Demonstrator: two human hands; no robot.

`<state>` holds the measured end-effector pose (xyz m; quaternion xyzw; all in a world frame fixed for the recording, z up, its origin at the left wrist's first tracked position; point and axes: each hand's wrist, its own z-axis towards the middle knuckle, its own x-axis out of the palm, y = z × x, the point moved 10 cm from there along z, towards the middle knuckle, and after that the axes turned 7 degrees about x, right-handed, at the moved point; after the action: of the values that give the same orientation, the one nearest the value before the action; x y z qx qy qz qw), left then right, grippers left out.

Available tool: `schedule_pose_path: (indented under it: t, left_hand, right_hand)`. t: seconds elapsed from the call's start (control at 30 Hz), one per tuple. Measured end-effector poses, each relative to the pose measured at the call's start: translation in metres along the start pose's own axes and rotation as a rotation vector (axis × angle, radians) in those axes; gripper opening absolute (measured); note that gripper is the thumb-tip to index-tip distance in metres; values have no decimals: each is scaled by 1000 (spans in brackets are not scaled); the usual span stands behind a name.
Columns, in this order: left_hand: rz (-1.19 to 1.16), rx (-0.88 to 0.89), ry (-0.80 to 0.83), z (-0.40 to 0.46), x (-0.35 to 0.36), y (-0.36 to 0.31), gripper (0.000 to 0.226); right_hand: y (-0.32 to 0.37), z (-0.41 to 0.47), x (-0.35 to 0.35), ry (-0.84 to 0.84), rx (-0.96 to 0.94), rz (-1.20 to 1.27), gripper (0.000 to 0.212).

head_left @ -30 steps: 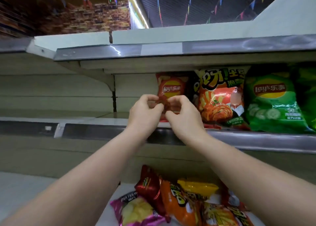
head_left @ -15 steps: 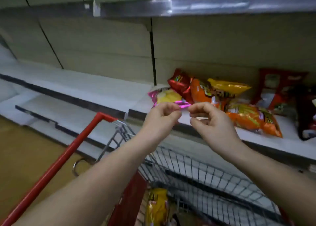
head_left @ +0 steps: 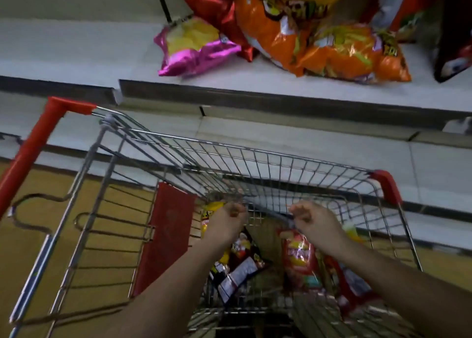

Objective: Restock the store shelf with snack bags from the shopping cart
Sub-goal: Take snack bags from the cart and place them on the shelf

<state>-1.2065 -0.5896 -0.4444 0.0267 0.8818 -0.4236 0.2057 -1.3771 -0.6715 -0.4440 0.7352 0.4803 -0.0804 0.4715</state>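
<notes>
Below white shelf, wire cart, tan floor

Both bare forearms are reaching forward and down, side by side and apart. The left hand is hanging with its fingers curled loosely inward, holding nothing. The right hand is mirroring it, fingers likewise loosely curled and empty.
</notes>
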Motion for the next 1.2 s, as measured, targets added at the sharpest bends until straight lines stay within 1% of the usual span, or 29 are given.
schedule_pose_path:
  t: [0.07,0.13,0.33,0.43,0.6,0.67,0.77,0.87,0.93,1.0,1.07,1.13,1.2]
  left_hand:
    - [81,-10,60,10,23,12,18]
    - [125,-20,149,21,49,21,20]
    - [265,24,361,49,125,30,28]
    - [320,34,444,55,160,31,30]
    - [417,92,543,63,213,24,35]
    - [399,85,572,65,231,25,35]
    - [363,21,601,66,253,33,33]
    - [369,17,640,66,272,38,33]
    - [347,18,654,66,282,39,37]
    - [295,-14,665,66,288,43,41]
    - [210,-103,641,66,287,51,37]
    - [103,-240,575,67,280,65,32]
    - [-37,-362,506,67,271,79,46]
  right_hand:
    - [-36,3,9,9,125,-11,25]
    - [-70,4,15,2,224,22,25]
    - [-147,-2,9,-111,430,-39,21]
    - [-178,-2,-6,-195,533,-20,30]
    - [-218,5,-15,-292,629,-7,40]
    - [-227,7,-8,-283,648,17,44]
    - [-231,10,0,-271,647,1,47]
    - [-235,10,3,-273,654,-12,52]
    - [-235,10,3,-285,643,28,56]
    - [-237,10,4,-278,672,125,57]
    - [-245,14,10,-243,737,223,55]
    - [-254,17,16,-215,809,375,53]
    - [-254,20,26,-146,835,507,45]
